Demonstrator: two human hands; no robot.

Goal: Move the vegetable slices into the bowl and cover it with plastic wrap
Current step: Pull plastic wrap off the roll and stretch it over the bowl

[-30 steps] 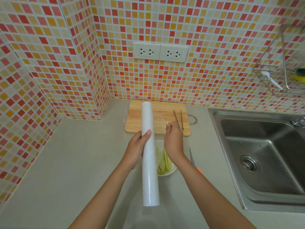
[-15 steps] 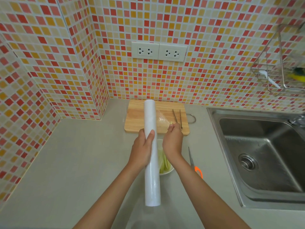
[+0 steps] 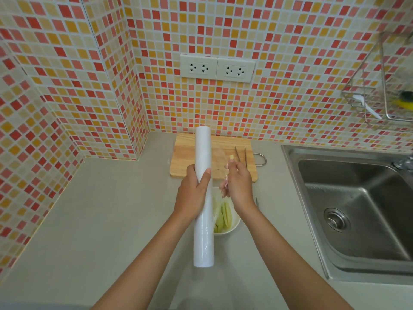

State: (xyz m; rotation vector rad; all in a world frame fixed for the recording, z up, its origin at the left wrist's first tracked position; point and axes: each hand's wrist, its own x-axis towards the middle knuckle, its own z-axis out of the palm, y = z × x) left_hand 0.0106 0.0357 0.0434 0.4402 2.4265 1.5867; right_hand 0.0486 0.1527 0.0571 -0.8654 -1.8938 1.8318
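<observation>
My left hand (image 3: 194, 193) grips a long white roll of plastic wrap (image 3: 203, 220), held lengthwise above the counter. My right hand (image 3: 239, 186) pinches the free edge of the clear film (image 3: 220, 162), which stretches a short way off the roll's right side. Below and between my hands stands a small white bowl (image 3: 232, 228) with pale green vegetable slices (image 3: 224, 214) in it. The roll and my right wrist hide part of the bowl.
A wooden cutting board (image 3: 232, 144) lies against the tiled wall, with metal tongs (image 3: 242, 156) on its right side. A steel sink (image 3: 357, 211) fills the right. A thin blade tip (image 3: 257, 201) shows right of my wrist. A wire rack (image 3: 380, 104) hangs on the wall.
My right hand has pulled the film's edge away from the roll, so a short clear sheet now spans between them. The roll has shifted slightly toward me.
</observation>
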